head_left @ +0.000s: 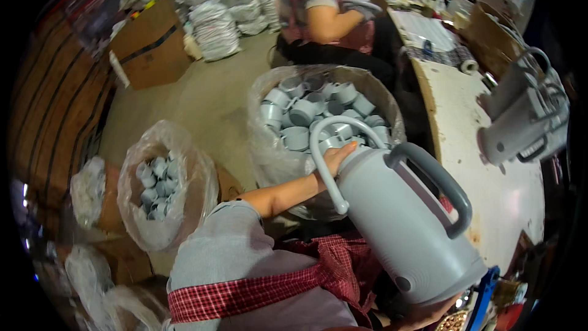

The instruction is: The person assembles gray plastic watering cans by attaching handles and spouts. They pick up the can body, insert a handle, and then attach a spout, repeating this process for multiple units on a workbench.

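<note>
A large grey thermos jug [395, 220] lies tilted in front of me, with its top toward the upper left. It has a dark grey side handle [438, 187] and a pale loop-shaped carrying handle [320, 159] swung over its top end. My left hand [335, 158] grips the jug at the top, inside the loop; the thumb shows, and most of the fingers are hidden. Below the base, my right hand [432, 314] supports the jug from underneath, its fingers mostly covered by the body. Just beyond the jug stands a plastic-lined container [260, 159] full of grey cups [303, 112].
Two more grey jugs [520, 113] stand on the white worktable [456, 110] at right. To the left is a smaller plastic-lined box [131, 208] with grey cups. A seated co-worker [321, 15] wears gloves. Stacked white sacks [214, 27] and a cardboard box [153, 43] are behind.
</note>
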Available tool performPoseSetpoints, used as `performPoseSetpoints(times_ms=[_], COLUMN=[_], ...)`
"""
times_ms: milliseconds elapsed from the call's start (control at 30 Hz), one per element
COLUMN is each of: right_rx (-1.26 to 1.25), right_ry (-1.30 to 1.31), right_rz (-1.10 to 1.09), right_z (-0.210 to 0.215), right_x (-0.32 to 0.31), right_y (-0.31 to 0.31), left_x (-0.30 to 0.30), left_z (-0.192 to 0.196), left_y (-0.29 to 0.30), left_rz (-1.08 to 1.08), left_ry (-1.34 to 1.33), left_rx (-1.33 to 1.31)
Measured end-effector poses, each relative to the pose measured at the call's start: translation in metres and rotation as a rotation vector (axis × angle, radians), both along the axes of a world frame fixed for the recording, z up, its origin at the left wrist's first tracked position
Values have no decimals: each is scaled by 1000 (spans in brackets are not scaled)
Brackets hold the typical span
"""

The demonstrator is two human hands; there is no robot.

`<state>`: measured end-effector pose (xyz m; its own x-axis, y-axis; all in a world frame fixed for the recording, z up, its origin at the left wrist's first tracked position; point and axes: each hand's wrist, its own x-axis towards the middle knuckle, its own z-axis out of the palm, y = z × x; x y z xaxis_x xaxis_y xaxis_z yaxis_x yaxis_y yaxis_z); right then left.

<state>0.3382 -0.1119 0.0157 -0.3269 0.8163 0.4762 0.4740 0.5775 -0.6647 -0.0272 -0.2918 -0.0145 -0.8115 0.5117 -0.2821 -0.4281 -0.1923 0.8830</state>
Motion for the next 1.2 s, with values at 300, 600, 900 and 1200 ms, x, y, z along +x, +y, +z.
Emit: performPoseSetpoints(times_ms=[300,600,900,1200], right_rx=[-44,-47,287,382], right_ry=[-138,-120,241,240], right_rz=[283,311,444,496], right_z=[-10,27,76,75], right_x=[-2,42,20,23], right_y=[23,-13,-27,-38], left_x=[11,-2,-13,-19], left_z=[10,15,22,25], left_y=[-1,7,41,43], left_rz=[-40,-92,-251,-274], left_ry=[156,132,97,31], left_rx=[39,-233,128,82])
